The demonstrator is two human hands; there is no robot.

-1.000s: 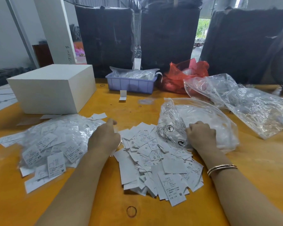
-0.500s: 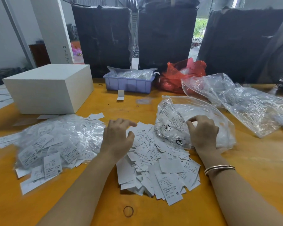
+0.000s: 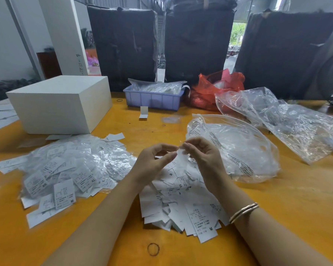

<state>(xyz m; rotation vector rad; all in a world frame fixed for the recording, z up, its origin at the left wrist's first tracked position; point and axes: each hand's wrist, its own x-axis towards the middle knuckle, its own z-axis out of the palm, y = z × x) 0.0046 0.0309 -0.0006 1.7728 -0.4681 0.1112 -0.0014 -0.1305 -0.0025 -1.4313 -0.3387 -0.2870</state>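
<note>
My left hand (image 3: 154, 162) and my right hand (image 3: 204, 156) are raised together above a loose pile of white size labels (image 3: 183, 204) in the middle of the orange table (image 3: 288, 204). Between their fingertips they pinch one small white label in a clear sleeve (image 3: 181, 156). To the left lies a heap of labels in small clear sleeves (image 3: 69, 169). Just right of my right hand sits an open clear zip bag (image 3: 238, 146) with small clear bags inside.
A white box (image 3: 60, 104) stands at the back left. A lavender plastic bin (image 3: 154, 98), a red plastic bag (image 3: 215, 89) and crumpled clear bags (image 3: 288, 123) lie at the back. Black wrapped bales (image 3: 196, 43) rise behind. A rubber band (image 3: 153, 249) lies near the front edge.
My left hand left the sleeved heap and my right hand came out of the zip bag. Both rose and met over the loose label pile, pinching a small label and sleeve.
</note>
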